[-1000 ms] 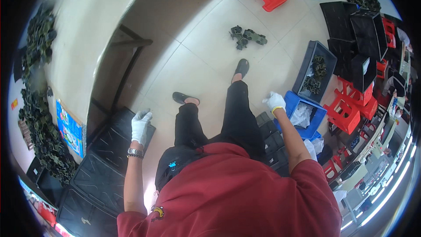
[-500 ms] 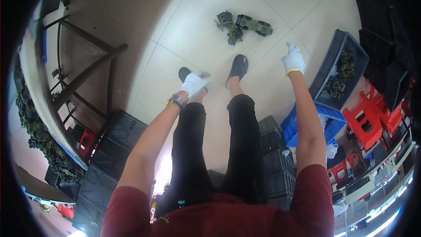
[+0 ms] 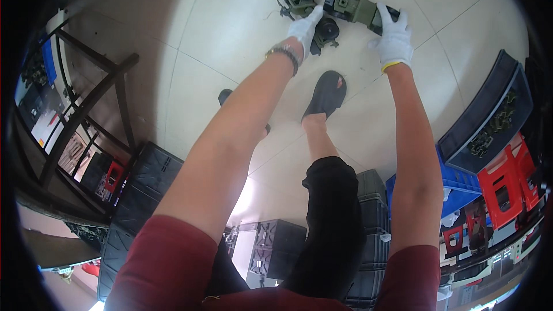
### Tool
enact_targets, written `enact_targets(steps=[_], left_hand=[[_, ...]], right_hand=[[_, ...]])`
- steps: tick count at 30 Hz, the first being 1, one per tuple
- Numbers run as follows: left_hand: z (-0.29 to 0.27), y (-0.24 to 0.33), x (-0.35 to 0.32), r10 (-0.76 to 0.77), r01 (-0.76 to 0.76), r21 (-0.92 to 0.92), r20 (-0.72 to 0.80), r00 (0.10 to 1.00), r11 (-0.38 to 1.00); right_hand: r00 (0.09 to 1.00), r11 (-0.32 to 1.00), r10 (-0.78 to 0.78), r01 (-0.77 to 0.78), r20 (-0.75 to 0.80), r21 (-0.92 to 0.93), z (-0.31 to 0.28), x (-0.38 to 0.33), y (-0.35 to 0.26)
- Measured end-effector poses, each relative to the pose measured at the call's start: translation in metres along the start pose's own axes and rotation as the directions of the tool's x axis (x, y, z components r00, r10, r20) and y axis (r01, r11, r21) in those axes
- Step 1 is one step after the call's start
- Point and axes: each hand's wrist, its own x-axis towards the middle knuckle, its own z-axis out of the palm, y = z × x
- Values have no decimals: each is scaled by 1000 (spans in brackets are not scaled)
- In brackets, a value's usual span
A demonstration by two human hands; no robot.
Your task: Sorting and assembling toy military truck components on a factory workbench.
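Observation:
On the tiled floor lie two olive-green toy military vehicles. One, a toy truck [image 3: 358, 9], rests on its side or back with its dark wheels showing. Beside it is a second toy vehicle [image 3: 300, 1] with black wheels and thin projecting parts, partly covered by my left hand [image 3: 304, 27]. That white-gloved hand has its fingers stretched out over the second vehicle, close to the truck's near-left end. My right hand [image 3: 395, 41], also gloved, reaches over the truck's right end with its fingers spread; whether it grips is not clear.
A dark grey crate [image 3: 489, 121] with camouflage-green parts stands at right, above a blue crate [image 3: 458, 181] and red stools [image 3: 501, 187]. Stacked black crates [image 3: 152, 175] are at left, beside a dark metal frame [image 3: 86, 103]. My slippered foot [image 3: 327, 93] stands near the toys.
Both hands have moved forward to the toy vehicles, the left also to the right. My body leans farther forward, so the toys appear larger and higher in view.

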Motion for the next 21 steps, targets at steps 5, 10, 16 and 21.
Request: enact_targets(steps=[5,10,16,21], left_hand=[[13,2,11,-176,164,-230,-30,984,959],[5,4,-13,11,-19,-233,-37,999,972],[-13,9,-78,50,-58,-235,-38,998,970],[-71,22,-169,-30,202,-387,407,913,900]], right_hand=[[992,998,40,-35,-117,47,8,5,5],[999,996,36,-34,-30,78,2,4,6],[903,307,-47,-395,428,866,6,-76,4],[797,-411,-246,-602,552,685,-5,-178,27]])
